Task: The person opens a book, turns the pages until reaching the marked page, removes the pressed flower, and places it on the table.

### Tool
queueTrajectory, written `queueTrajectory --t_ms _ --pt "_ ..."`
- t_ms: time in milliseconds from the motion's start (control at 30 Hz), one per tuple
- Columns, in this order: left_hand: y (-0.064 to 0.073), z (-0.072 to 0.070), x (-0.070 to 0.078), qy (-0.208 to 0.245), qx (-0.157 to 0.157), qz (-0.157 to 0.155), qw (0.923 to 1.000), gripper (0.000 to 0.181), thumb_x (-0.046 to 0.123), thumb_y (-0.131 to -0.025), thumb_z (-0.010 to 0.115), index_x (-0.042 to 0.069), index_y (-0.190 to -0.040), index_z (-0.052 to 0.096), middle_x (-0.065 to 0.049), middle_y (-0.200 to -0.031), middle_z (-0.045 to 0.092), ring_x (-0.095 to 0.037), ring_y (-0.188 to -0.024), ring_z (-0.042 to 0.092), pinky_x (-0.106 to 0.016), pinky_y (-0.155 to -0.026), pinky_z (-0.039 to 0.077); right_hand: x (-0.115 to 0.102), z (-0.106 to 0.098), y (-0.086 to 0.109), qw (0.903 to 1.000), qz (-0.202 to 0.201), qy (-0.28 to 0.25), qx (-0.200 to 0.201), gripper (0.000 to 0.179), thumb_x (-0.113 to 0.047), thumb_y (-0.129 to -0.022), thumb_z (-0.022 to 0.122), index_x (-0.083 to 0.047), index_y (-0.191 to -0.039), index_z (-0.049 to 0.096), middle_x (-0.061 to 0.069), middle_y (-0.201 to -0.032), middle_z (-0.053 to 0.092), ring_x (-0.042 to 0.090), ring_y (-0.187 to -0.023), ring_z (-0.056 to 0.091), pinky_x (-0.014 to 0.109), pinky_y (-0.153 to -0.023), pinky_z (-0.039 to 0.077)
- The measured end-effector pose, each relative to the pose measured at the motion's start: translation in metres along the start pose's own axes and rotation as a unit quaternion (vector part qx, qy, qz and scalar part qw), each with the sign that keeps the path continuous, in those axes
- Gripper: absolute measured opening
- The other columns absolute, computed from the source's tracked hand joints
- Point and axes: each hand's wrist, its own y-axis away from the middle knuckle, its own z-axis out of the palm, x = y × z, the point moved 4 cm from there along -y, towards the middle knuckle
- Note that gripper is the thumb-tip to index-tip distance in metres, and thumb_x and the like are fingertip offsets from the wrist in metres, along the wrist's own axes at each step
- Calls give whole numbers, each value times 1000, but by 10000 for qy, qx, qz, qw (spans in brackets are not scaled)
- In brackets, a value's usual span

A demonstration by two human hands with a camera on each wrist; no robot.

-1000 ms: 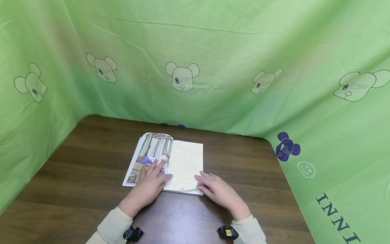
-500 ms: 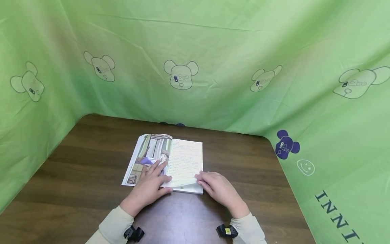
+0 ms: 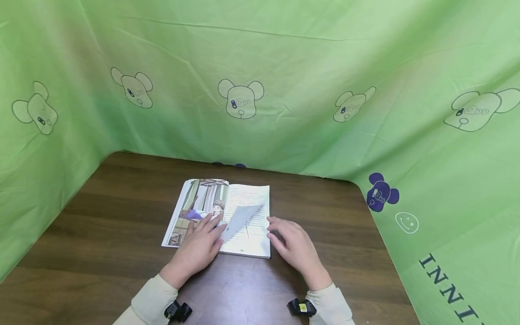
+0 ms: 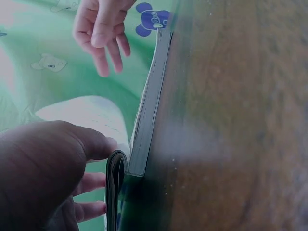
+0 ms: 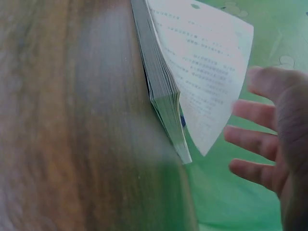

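An open book [image 3: 248,194] lies on the table, with a colour picture on its left page [image 3: 205,196] and printed text on the right. One leaf [image 3: 241,219] stands lifted off the right side, its lower corner curled over toward the spine. My left hand [image 3: 197,248] rests flat on the lower left page, fingers spread; the left wrist view has its thumb [image 4: 98,144] at the spine. My right hand [image 3: 294,243] is beside the book's right edge, fingers loosely bent. In the right wrist view, its spread fingers [image 5: 255,142] are apart from the raised leaf [image 5: 207,67] and hold nothing.
The book lies on a dark wooden table [image 3: 122,216]. Green cloth [image 3: 284,54] printed with bear heads hangs round the back and both sides. Each wrist wears a black strapped device [image 3: 301,308].
The right page's lower edge has risen, and the leaf now curls up toward the left. My right fingers have come away from it and shifted slightly up. My left hand stays on the left page.
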Motion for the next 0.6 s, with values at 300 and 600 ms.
queueTrajectory --t_ms 300,600 --pt "-2 -6 -4 354 665 29 9972 105 25 -90 76 9 -165 5 -23 -153 48 -37 -140 49 -60 -111 40 0 18 7 9815 162 -385 -1869 22 -30 -93 75 -17 -111 73 1 -142 64 25 -139 54 59 -116 35" --pt "-3 -13 -10 -85 1492 143 9887 103 22 -81 83 7 -163 22 -22 -169 12 -48 -152 21 -72 -113 26 2 18 7 9789 340 -475 -1959 21 -30 -93 76 -18 -109 74 0 -143 63 24 -140 53 58 -116 36"
